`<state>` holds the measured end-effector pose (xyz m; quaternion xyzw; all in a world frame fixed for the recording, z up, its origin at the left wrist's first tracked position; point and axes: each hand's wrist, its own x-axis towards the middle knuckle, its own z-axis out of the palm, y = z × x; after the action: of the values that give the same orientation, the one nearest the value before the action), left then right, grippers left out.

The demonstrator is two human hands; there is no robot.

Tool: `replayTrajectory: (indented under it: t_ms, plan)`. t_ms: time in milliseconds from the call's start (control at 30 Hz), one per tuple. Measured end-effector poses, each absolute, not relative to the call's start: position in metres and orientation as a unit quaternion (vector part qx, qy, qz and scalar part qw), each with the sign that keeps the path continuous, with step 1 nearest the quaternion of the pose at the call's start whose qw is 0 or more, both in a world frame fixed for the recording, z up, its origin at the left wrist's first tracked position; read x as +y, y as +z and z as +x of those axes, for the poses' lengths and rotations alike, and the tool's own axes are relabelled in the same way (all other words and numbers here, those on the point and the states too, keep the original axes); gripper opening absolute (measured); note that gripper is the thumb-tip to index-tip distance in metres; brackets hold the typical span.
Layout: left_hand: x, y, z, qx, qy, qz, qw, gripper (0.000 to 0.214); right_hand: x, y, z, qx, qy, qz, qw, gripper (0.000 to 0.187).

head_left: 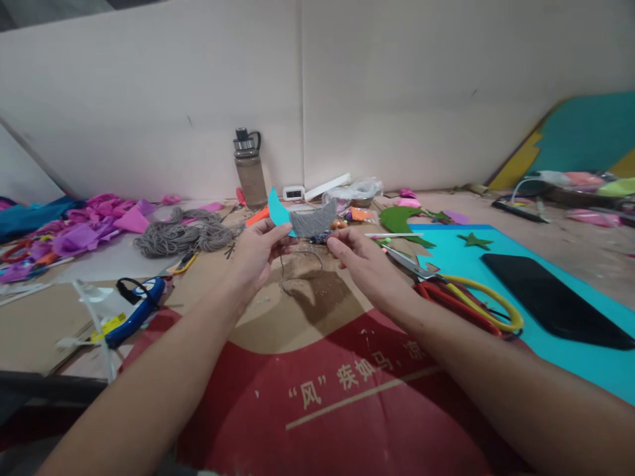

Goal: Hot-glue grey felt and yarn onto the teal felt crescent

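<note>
My left hand (258,250) is closed on a teal crescent (278,210) of foam, part of it wrapped in grey cord (313,219). It holds the crescent up above the cardboard. My right hand (358,254) is pinched next to the wrapped end, fingers closed on a thin grey cord whose loop (300,268) hangs down between both hands. Both forearms reach in from the bottom edge.
A pile of grey cord (181,235) lies at the left, pink paper scraps (84,225) beyond it. A blue glue gun (136,314) sits near left. Scissors (411,263), red and yellow tubing (471,307), a black phone (553,299) on teal foam and a bottle (249,168) stand around.
</note>
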<state>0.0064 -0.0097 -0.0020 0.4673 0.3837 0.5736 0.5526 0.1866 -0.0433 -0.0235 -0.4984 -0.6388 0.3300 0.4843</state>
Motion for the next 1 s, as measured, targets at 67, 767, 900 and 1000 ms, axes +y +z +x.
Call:
replayTrajectory:
  t_ms: [67, 767, 900, 1000]
  plan:
    - [-0.009, -0.001, 0.005, 0.383, 0.585, 0.473, 0.537, 0.025, -0.037, -0.026, 0.193, -0.67, 0.234, -0.543, 0.449, 0.025]
    - [0.013, -0.002, -0.02, 0.407, 0.595, 0.466, 0.514, 0.026, 0.003, -0.042, 0.196, -0.637, 0.046, -0.739, 0.217, 0.044]
    - [0.011, -0.008, -0.014, 0.402, 0.525, 0.559, 0.5, 0.023, -0.015, -0.017, 0.192, -0.606, -0.025, -0.675, 0.42, 0.039]
    - [0.007, -0.011, -0.008, 0.401, 0.491, 0.604, 0.483, 0.025, -0.029, -0.003, 0.194, -0.658, -0.011, -0.592, 0.465, 0.03]
